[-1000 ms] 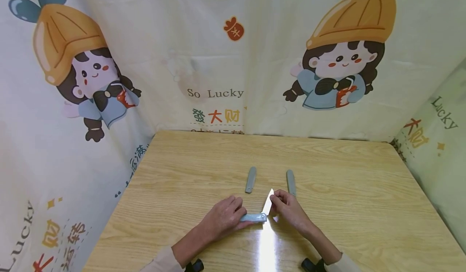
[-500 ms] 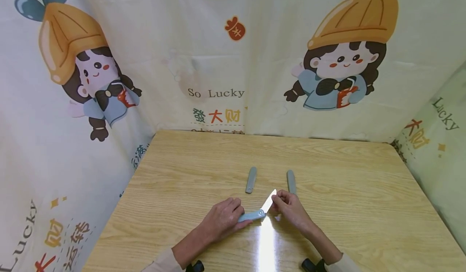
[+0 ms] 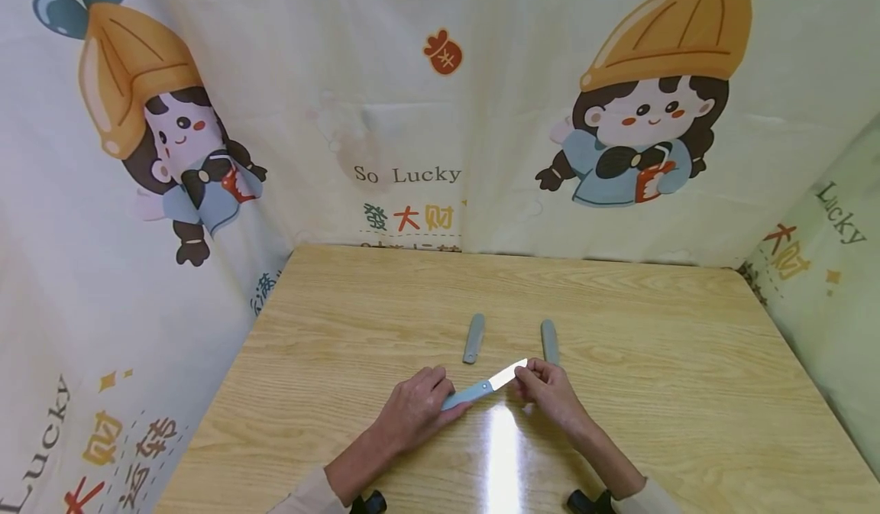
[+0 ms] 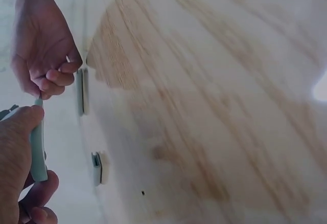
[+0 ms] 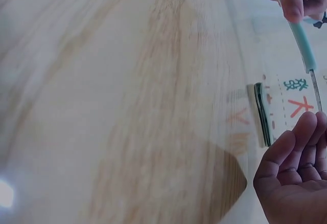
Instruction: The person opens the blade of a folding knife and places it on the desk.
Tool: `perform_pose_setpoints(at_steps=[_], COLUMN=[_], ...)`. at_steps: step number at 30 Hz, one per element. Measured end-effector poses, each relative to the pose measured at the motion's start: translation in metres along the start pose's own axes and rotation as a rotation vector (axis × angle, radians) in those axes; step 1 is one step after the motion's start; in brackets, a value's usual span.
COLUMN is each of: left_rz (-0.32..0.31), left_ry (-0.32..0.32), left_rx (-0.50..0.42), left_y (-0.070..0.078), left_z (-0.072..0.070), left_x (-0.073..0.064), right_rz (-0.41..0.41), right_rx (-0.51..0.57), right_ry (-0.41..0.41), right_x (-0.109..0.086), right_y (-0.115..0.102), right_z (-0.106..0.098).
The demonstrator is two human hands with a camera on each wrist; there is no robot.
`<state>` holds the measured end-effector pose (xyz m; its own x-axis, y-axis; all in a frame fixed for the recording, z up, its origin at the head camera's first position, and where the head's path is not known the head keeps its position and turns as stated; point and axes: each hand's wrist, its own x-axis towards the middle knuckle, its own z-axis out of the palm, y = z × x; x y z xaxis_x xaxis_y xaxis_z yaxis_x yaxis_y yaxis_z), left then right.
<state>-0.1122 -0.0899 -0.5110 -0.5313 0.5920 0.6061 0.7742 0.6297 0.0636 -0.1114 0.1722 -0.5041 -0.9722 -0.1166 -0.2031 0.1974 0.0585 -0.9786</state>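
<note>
A folding knife with a light blue handle and a bright blade is held above the table between both hands. My left hand grips the handle, thumb along its side in the left wrist view. The right hand pinches the blade near its tip between thumb and fingers. Blade and handle lie almost in one straight line. Seen from the right wrist, the narrow blade runs from the handle's end down to the right fingertips, which hide its tip.
Two grey folded knives lie beyond the hands: one left of centre, the other just behind the right hand, its near end partly covered. Lamp glare shines on the wooden table. A printed curtain stands along the back edge.
The blade has swung outward from about a right angle to nearly straight with the handle. The right hand moved slightly rightward with its tip, while the handle tilted up at its pivot end.
</note>
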Motion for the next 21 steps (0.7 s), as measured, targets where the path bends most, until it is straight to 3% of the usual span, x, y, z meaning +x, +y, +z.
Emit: perform_pose_setpoints(at_steps=[12,17,21], left_rz=[-0.062,-0.101,-0.085], left_ry=[0.023,-0.026,-0.073], left_rx=[-0.011,0.004,0.058], left_y=[0.005,0.006,0.004], left_z=[-0.001,-0.003,-0.006], left_x=[0.005,0.007,0.009], right_rz=[-0.007,-0.034,-0.029], right_rx=[0.074,0.081,0.069], right_ry=[0.105,0.134,0.147], right_x=[-0.001,-0.002,-0.003], right_y=[0.000,0.001,0.003], right_z=[0.008,0.011,0.012])
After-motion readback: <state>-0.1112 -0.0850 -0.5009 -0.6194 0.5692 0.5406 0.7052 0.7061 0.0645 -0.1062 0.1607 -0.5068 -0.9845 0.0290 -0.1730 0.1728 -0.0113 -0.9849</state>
